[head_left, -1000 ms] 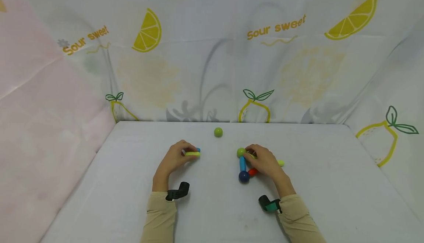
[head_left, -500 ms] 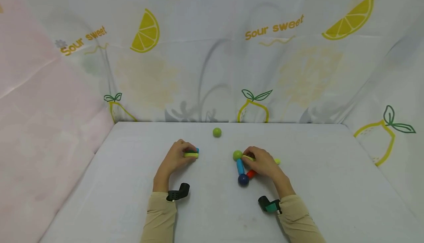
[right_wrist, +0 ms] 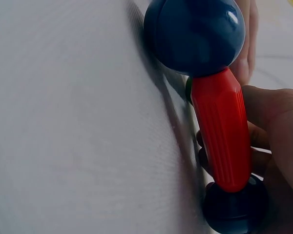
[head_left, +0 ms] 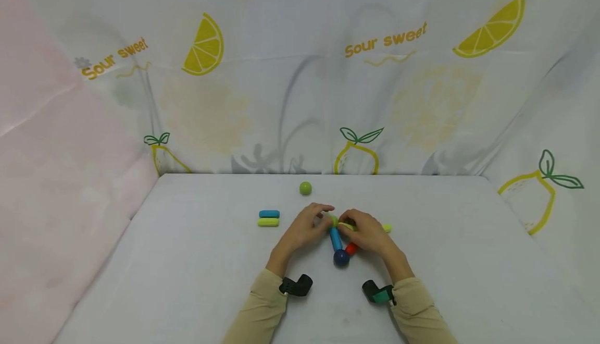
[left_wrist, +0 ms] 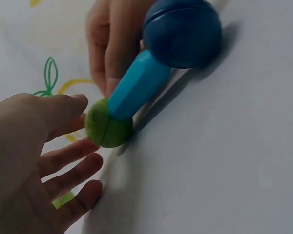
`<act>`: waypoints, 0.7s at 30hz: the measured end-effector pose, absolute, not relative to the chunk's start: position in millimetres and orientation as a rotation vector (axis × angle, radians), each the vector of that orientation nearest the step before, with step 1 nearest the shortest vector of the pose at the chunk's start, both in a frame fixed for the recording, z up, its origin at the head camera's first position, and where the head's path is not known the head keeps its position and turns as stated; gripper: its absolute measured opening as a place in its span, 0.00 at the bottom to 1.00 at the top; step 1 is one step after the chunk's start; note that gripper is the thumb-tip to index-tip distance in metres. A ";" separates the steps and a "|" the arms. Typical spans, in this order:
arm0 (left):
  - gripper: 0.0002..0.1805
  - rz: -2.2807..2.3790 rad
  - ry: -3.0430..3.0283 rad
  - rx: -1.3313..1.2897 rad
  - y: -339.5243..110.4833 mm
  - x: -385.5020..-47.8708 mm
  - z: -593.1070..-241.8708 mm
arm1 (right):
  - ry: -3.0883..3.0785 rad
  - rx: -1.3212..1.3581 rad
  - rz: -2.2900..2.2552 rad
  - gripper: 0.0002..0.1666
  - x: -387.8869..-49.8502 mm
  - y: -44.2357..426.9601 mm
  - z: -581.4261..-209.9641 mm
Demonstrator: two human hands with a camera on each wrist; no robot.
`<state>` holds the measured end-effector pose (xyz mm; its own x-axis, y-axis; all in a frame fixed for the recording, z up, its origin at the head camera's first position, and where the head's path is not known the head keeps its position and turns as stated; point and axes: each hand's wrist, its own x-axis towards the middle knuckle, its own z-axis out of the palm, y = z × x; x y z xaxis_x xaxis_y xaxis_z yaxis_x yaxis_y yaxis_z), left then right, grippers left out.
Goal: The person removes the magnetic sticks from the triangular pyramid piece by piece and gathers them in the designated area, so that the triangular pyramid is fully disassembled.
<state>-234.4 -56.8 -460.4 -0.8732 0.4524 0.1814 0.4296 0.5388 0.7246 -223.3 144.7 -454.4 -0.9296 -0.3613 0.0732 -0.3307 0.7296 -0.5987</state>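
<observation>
My right hand [head_left: 367,232] pinches a yellow-green magnetic rod [head_left: 347,225] in a joined set of rods and balls. At its left end is a green ball [head_left: 334,221], from which a light-blue rod [head_left: 336,240] runs to a navy ball [head_left: 341,258]. A red rod [right_wrist: 220,131] links that ball to another navy ball [right_wrist: 234,207], partly behind the right hand. My left hand [head_left: 307,226] is at the green ball, fingers spread, thumb beside it; contact is hard to tell. Another yellow-green rod end [head_left: 386,228] sticks out right of the right hand.
A blue rod [head_left: 269,213] and a yellow-green rod [head_left: 268,222] lie parallel on the white table [head_left: 187,281], left of the hands. One loose green ball [head_left: 305,188] sits near the back edge. Behind stands a lemon-printed cloth [head_left: 281,73].
My left hand has let go of the blue and yellow-green rods and moved right to the green ball. The joined set has shifted slightly left and toward me, with the right hand still gripping it.
</observation>
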 end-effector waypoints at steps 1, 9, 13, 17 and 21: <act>0.18 1.264 2.717 0.787 -52.6 -234.9 -462.4 | 2.879 -0.580 -0.982 0.10 -223.0 144.4 -454.5; 0.13 1.255 2.698 0.826 -48.7 -236.4 -460.1 | 2.900 -0.587 -1.006 0.10 -223.4 148.0 -451.8; 0.12 1.239 2.702 0.787 -54.3 -235.7 -456.6 | 2.929 -0.549 -1.010 0.09 -225.2 152.6 -453.6; 0.13 1.208 2.662 0.757 -59.7 -235.8 -455.3 | 2.928 -0.568 -1.009 0.10 -226.1 154.8 -455.7; 0.16 1.179 2.612 0.781 -64.9 -236.5 -456.0 | 3.008 -0.620 -0.984 0.11 -223.6 152.6 -452.8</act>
<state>-236.5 -64.9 -456.0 -0.8483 0.5265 0.0572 0.3913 0.5503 0.7377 -223.6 152.6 -452.8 -0.9228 -0.3326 0.1947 -0.3833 0.7403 -0.5523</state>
